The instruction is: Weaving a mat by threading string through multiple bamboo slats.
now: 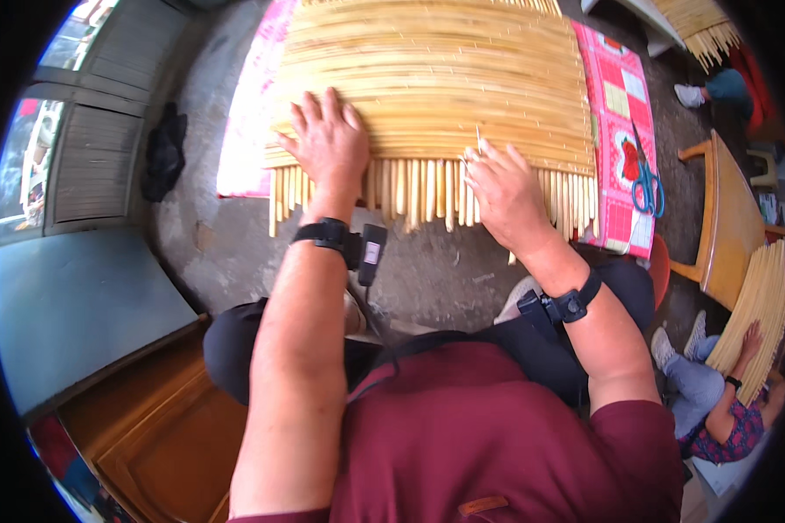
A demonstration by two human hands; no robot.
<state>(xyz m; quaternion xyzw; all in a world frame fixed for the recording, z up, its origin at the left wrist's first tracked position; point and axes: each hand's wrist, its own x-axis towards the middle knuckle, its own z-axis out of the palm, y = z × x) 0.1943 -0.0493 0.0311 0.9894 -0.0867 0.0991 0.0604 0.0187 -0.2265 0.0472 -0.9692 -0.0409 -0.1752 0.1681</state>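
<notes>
Head view: the woven bamboo mat (427, 78) lies on the floor (235, 244) over a pink cloth (244, 131). Left hand (327, 139) presses flat, fingers spread; right hand (501, 187) seemingly pinches a thin strip (478, 139). Likely light, springy, splintery; best gripped along the edge slats.

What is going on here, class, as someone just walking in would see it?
A seated person works on a bamboo mat spread on the floor. The left hand lies flat on its near edge, while the right hand pinches a thin strip among the upright slats. Blue scissors lie on a pink checked cloth to the right. Another person nearby handles a bundle of strips.
</notes>
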